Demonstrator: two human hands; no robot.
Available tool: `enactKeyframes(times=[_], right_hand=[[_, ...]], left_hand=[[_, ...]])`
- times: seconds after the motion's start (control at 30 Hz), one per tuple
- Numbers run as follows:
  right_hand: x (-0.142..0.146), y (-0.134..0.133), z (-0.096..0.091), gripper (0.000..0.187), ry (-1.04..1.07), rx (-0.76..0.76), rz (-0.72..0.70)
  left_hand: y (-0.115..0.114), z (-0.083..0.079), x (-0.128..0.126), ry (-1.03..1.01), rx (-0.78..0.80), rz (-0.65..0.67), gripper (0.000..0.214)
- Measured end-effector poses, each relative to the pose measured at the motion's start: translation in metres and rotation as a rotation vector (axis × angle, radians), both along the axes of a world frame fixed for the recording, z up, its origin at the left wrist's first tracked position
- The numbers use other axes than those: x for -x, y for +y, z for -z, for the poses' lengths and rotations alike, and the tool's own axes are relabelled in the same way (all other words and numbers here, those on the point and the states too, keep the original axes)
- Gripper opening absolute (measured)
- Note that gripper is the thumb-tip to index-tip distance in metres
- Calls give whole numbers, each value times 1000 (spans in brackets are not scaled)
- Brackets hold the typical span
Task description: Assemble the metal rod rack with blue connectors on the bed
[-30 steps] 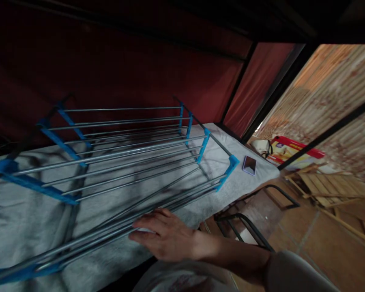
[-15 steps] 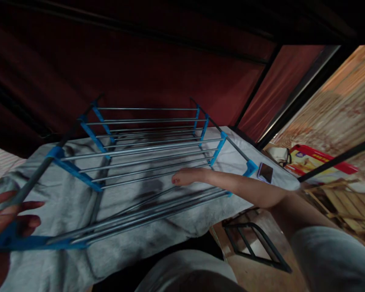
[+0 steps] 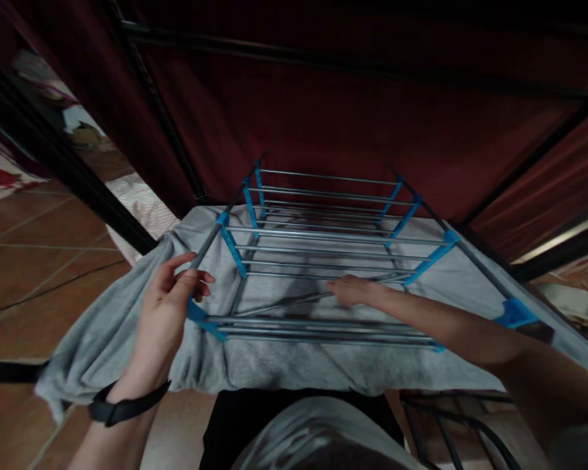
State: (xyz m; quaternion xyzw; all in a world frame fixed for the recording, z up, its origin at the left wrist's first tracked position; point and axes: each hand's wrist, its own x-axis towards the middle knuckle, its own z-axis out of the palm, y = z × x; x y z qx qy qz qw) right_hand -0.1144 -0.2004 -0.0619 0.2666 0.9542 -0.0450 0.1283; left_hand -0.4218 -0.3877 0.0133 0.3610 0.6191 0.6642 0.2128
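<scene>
A shoe rack (image 3: 343, 234) of grey metal tubes with blue plastic brackets lies on a grey cloth. At its near left corner, my left hand (image 3: 169, 294) curls loosely around a side pole (image 3: 208, 247), just above a blue bracket (image 3: 196, 313). Inside the frame, my right hand (image 3: 350, 290) is closed on a loose thin metal tube (image 3: 284, 303). That tube slants across the rack between the near rods and the row behind. My right fingers are partly hidden from above. A black band (image 3: 127, 405) circles my left wrist.
The grey cloth (image 3: 294, 365) drapes over the surface under the rack. A dark red curtain (image 3: 313, 117) with black frame bars hangs behind it. Black metal bars (image 3: 451, 437) stand low at the right, and tiled floor (image 3: 44, 274) shows at the left.
My view has swung left, so the rack appears farther right. My left hand still surrounds the side pole. My right hand stays on the loose tube, which now shows at both sides of it.
</scene>
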Motion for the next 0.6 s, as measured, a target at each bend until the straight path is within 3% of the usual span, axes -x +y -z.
enactKeyframes(times=[0.13, 0.3, 0.47, 0.6], right_hand=[[0, 11, -25, 31, 7, 2, -28], [-11, 6, -58, 28, 29, -100, 79], [-24, -20, -95, 27, 12, -291, 205], [-32, -54, -127, 31, 101, -430, 217]], left_hand=[[0, 4, 2, 21, -27, 26, 43], [-1, 5, 3, 125, 6, -125, 43], [-2, 6, 4, 113, 26, -140, 44], [0, 10, 7, 68, -24, -130, 39]])
